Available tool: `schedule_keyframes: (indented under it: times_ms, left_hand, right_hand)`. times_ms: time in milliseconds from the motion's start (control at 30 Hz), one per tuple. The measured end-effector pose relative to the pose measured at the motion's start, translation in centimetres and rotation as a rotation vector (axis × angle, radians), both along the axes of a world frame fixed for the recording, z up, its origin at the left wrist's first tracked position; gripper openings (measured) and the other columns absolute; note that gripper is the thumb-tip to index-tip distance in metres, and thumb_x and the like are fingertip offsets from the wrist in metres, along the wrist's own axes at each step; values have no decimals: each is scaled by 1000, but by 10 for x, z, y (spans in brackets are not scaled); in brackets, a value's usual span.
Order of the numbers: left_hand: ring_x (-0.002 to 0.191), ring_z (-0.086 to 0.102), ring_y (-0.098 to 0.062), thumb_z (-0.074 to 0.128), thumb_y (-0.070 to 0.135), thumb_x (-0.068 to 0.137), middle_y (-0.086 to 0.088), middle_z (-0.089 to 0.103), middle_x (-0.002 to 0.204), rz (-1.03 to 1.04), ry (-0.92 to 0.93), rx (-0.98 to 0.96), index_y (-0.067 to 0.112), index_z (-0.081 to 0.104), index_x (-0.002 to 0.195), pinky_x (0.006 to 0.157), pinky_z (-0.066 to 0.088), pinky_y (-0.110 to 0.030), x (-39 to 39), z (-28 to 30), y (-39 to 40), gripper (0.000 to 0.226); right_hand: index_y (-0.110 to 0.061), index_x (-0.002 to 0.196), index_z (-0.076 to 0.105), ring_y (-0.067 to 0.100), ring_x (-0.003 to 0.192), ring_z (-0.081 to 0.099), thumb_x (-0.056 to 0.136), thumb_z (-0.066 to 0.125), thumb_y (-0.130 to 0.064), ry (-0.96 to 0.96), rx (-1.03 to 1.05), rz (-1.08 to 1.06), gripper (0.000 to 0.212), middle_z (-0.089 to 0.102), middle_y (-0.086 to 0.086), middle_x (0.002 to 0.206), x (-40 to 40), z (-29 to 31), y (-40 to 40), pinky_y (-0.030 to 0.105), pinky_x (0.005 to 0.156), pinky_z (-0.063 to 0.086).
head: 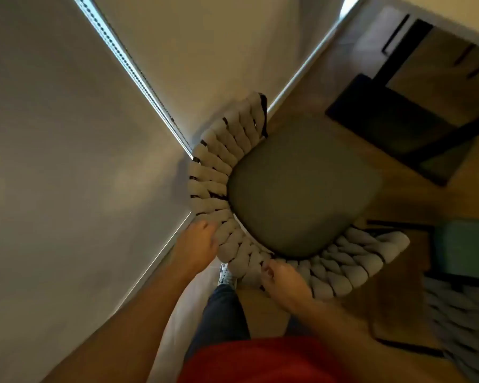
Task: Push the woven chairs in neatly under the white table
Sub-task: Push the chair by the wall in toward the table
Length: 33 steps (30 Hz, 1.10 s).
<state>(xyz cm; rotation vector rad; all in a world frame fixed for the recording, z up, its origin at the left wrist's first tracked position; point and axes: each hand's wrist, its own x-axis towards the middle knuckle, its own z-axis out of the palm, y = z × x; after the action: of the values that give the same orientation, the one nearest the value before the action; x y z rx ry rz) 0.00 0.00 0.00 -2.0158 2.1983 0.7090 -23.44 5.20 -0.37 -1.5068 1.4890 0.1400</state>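
A woven chair point(221, 167) with a thick cream braided backrest and a grey-green seat cushion point(302, 189) stands right in front of me, seen from above. My left hand point(198, 241) grips the left part of the curved backrest. My right hand point(282, 280) grips the backrest's lower middle. The white table point(440, 15) shows only as a pale edge at the top right, with its dark base point(393, 120) on the wooden floor beyond the chair. A second woven chair point(459, 322) is partly visible at the right edge.
Roller blinds point(67, 134) cover the windows on the left, close behind the chair's back. A bead chain point(138, 70) hangs between them. A teal seat point(465, 252) sits at the right. My leg and shoe point(227, 275) stand just below the chair.
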Motion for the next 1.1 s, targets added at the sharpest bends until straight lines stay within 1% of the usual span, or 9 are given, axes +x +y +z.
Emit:
schedule_keyframes:
  times_ms: [100, 200, 300, 400, 500, 633, 833, 1000, 1100]
  left_hand:
    - [93, 58, -27, 56, 27, 91, -11, 60, 102, -291, -39, 1, 10, 64, 101, 79, 47, -38, 22, -13, -17, 21]
    - [110, 56, -31, 59, 27, 86, -12, 59, 117, -546, -132, 63, 11, 63, 115, 93, 44, -42, 38, -14, -27, 33]
    - [110, 56, -32, 66, 23, 81, -13, 60, 117, -698, -187, 45, 10, 64, 116, 94, 44, -43, 45, -11, -34, 38]
    - [111, 56, -33, 67, 20, 80, -14, 61, 120, -792, -211, 22, 10, 64, 118, 98, 43, -44, 45, -13, -43, 39]
    - [127, 45, -29, 57, 24, 90, -10, 48, 139, -896, -320, 45, 15, 52, 135, 109, 32, -41, 40, -14, -49, 47]
    - [132, 39, -26, 54, 28, 94, -8, 38, 148, -1006, -427, 60, 18, 38, 144, 112, 29, -38, 34, -18, -60, 53]
    - [135, 37, -25, 52, 46, 94, -8, 40, 148, -1103, -330, 183, 18, 34, 145, 114, 24, -38, 30, -36, -78, 61]
    - [135, 38, -26, 46, 51, 96, -8, 42, 148, -1226, -244, 225, 19, 30, 148, 114, 25, -40, 35, -49, -91, 63]
    - [136, 37, -27, 44, 52, 97, -8, 41, 149, -1229, -234, 235, 20, 29, 149, 114, 25, -41, 36, -52, -91, 63]
  right_hand:
    - [-16, 122, 56, 23, 101, 57, 93, 54, -41, 68, -18, -58, 38, 53, 6, 122, 30, -10, 12, 36, 82, 48]
    - [-21, 130, 51, 27, 117, 51, 91, 55, -46, 168, -13, -87, 47, 51, 5, 129, 54, -5, 21, 38, 96, 43]
    - [-22, 134, 47, 27, 121, 47, 91, 54, -42, 214, -38, -151, 47, 49, 6, 133, 67, -4, 22, 36, 97, 38]
    - [-21, 133, 47, 28, 120, 46, 90, 55, -35, 204, -33, -209, 46, 50, 7, 132, 76, -8, 23, 38, 99, 39]
    - [-21, 136, 43, 27, 122, 45, 90, 56, -31, 219, -63, -211, 48, 49, 7, 135, 80, -17, 25, 39, 102, 37]
    - [-21, 142, 37, 29, 127, 42, 89, 60, -30, 246, -70, -198, 58, 44, 7, 141, 90, -26, 23, 40, 106, 34]
    - [-22, 140, 38, 28, 128, 43, 91, 56, -42, 265, -82, -219, 55, 48, 6, 139, 103, -41, 8, 43, 107, 32]
    - [-22, 139, 41, 26, 127, 45, 91, 57, -42, 223, -48, -143, 55, 48, 3, 139, 99, -49, 1, 42, 106, 34]
    - [-23, 141, 40, 26, 129, 43, 92, 55, -42, 228, -33, -128, 54, 47, 2, 141, 98, -48, 0, 43, 108, 32]
